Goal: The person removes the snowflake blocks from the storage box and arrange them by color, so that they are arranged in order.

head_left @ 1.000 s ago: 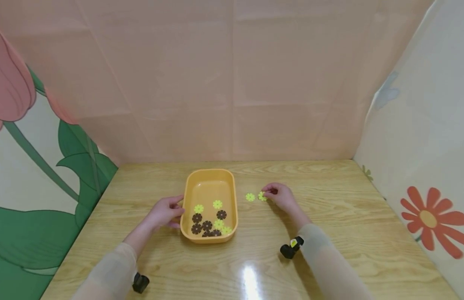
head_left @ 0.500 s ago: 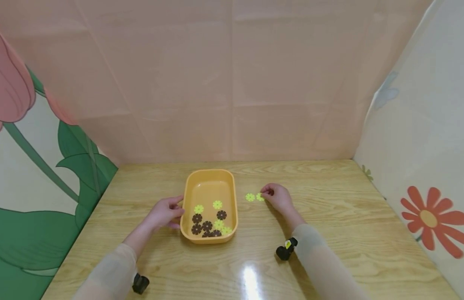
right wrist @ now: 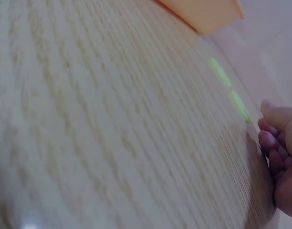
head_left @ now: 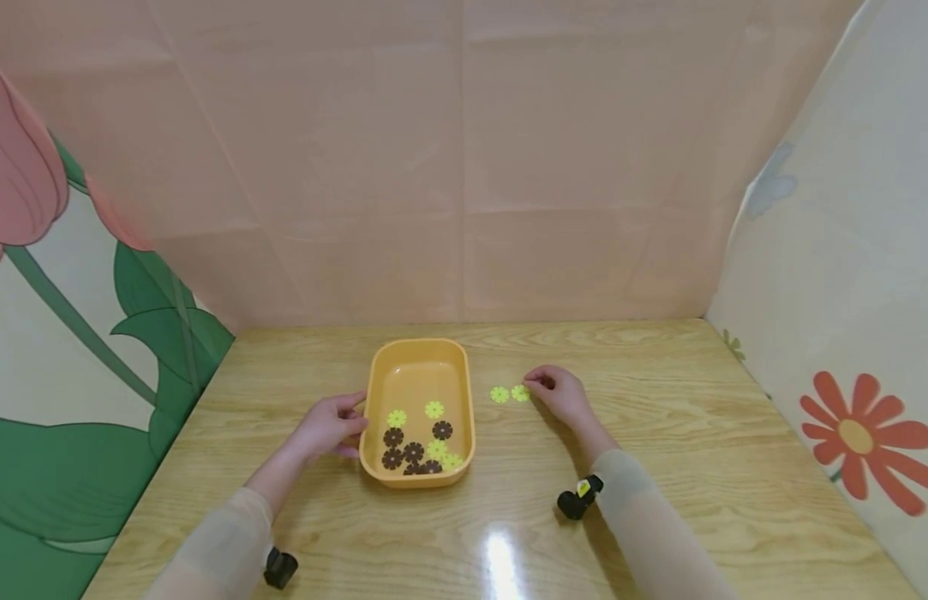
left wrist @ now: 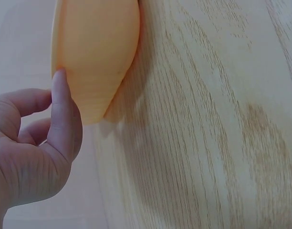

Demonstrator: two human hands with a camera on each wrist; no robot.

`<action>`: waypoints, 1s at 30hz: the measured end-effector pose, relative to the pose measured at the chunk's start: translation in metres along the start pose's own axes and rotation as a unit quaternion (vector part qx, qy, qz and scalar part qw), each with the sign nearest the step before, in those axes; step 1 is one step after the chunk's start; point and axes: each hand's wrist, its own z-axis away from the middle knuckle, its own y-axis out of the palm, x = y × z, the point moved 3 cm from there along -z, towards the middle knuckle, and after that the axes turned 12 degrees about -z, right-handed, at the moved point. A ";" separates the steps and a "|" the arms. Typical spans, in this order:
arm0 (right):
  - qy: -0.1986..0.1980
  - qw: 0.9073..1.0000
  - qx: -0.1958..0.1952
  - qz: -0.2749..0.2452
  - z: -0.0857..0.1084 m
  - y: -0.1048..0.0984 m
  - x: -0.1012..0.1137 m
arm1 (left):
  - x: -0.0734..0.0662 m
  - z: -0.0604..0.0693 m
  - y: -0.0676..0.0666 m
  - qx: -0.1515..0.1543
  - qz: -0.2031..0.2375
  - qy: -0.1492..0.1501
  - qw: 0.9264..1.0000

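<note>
Against the left outer side of the orange tray [head_left: 426,482] rest the fingertips of my left hand [head_left: 328,427], fingers apart and loosely bent. The left wrist view shows that hand [left wrist: 36,138] touching the tray's outer wall [left wrist: 98,52]. Two yellow flower-shaped pieces lie side by side on the table, the left one [head_left: 499,395] and the right one [head_left: 519,393]. My right hand [head_left: 564,396] is just right of the second piece. In the right wrist view, thumb and fingers of that hand [right wrist: 284,148] stand apart beside the piece [right wrist: 240,106], holding nothing visible.
Inside the tray are several brown flower pieces [head_left: 443,430] and several yellow ones [head_left: 434,409], mostly toward its near end. A pink-covered wall [head_left: 464,208] stands behind the wooden table [head_left: 659,400], with patterned panels at left and right.
The second yellow piece has shifted slightly left, closer to the first. My right hand moved left with it, then drew back a little and let go. My left hand stays at the tray.
</note>
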 end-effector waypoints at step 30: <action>-0.043 0.982 0.153 -0.106 0.006 0.032 0.099 | 0.000 0.000 0.000 -0.001 -0.006 0.012 1.000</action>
